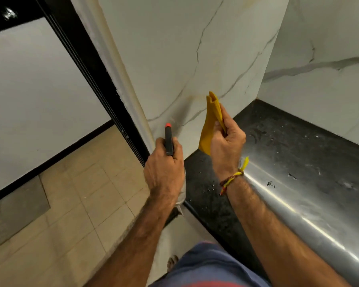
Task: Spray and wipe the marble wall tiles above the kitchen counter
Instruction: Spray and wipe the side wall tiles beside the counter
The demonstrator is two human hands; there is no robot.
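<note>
A corner of a kitchen: two marble wall faces meet above a black counter (278, 146), and both are white with grey veins. The nearer marble wall (174, 59) fills the middle of the view; the second wall face (323, 83) runs off to the right behind the counter.

One spray bottle (168, 139) is held in the left hand (164, 172), with the fingers curled round its black head. Its red nozzle tip points toward the lower part of the nearer marble wall, close to it but apart. The bottle's pale body shows only a little below the hand.

One yellow cloth (209, 125) is pinched in the right hand (226, 146), between thumb and curled fingers. The cloth stands up out of the grip and also hangs below it, just in front of the same wall; whether it touches the tile cannot be told. One braided thread band (231, 179) circles the right wrist.

The counter's top is speckled with pale spots, and its rounded front edge shines. To the left stands one dark door frame (95, 79), beyond it a plain white wall (29, 90) with a black skirting. The floor (81, 193) is beige tile. At the bottom edge are blue shorts (205, 266) and one bare foot (172, 262).
</note>
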